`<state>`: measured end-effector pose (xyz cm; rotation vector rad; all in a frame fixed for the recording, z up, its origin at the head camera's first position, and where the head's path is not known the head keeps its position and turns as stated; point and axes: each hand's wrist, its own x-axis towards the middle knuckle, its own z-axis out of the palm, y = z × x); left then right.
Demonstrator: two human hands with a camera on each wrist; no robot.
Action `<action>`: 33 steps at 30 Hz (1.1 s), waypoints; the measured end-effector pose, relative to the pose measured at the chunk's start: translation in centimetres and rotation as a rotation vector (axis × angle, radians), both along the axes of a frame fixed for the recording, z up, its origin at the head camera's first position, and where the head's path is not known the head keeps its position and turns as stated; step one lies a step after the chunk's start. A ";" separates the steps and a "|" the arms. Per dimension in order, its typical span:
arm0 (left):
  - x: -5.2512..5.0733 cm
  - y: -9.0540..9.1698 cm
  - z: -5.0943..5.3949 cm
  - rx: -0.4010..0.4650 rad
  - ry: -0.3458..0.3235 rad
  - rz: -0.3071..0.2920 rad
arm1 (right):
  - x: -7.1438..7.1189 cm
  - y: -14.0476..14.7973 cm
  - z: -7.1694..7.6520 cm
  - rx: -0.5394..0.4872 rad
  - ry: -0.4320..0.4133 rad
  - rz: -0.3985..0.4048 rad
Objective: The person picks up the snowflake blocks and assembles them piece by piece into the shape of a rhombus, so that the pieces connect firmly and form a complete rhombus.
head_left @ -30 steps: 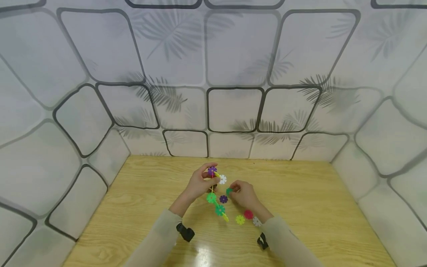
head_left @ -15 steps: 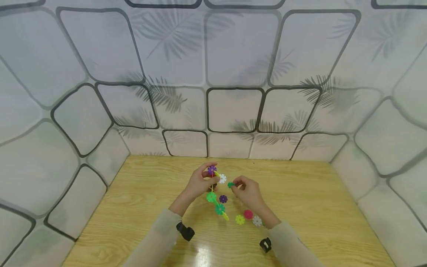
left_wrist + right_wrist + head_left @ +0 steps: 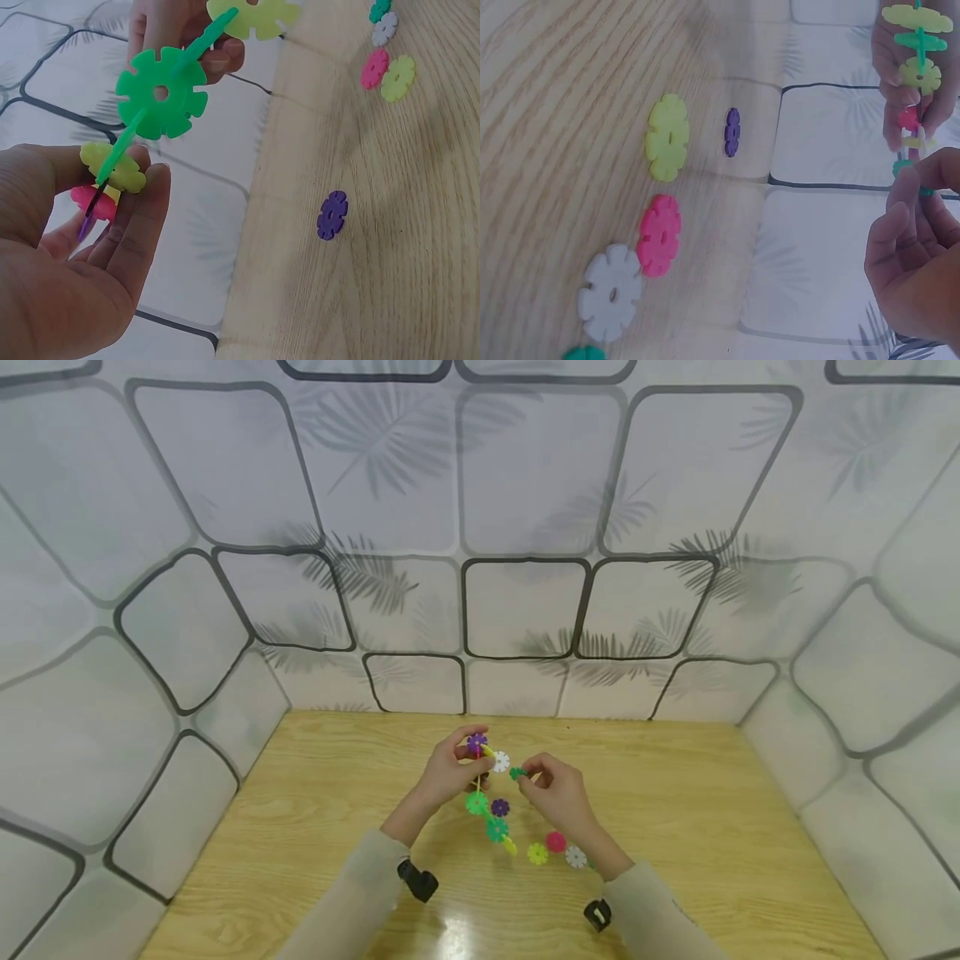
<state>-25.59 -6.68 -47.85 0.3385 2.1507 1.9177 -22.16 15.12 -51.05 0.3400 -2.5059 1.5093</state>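
Note:
My left hand (image 3: 450, 772) holds a chain of interlocking plastic snowflake discs above the table, gripping it between thumb and fingers. A purple disc (image 3: 477, 742) tops the chain, and a white disc (image 3: 500, 762) sticks out to its right. Below the hand hang a bright green disc (image 3: 161, 93), another green disc (image 3: 497, 830) and a yellow disc (image 3: 510, 845). My right hand (image 3: 558, 789) pinches a small green snowflake disc (image 3: 517, 773) by its edge. In the head view this disc is just right of the white one; whether they touch I cannot tell.
A loose purple disc (image 3: 332, 215) lies on the wooden table (image 3: 337, 860) beneath the hands. Nearer my right forearm lie a yellow disc (image 3: 667, 138), a pink disc (image 3: 659, 235), a white disc (image 3: 610, 293) and a partly cut-off green disc (image 3: 585, 354). Patterned walls surround the table.
My right hand has moved slightly away from me, bringing the pinched green disc up to about the white disc's level. My left hand and the chain have hardly moved.

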 end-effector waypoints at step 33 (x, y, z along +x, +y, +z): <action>0.9 1.0 0.1 -0.018 0.011 0.084 | 0.4 -0.7 1.2 -0.005 0.043 -0.002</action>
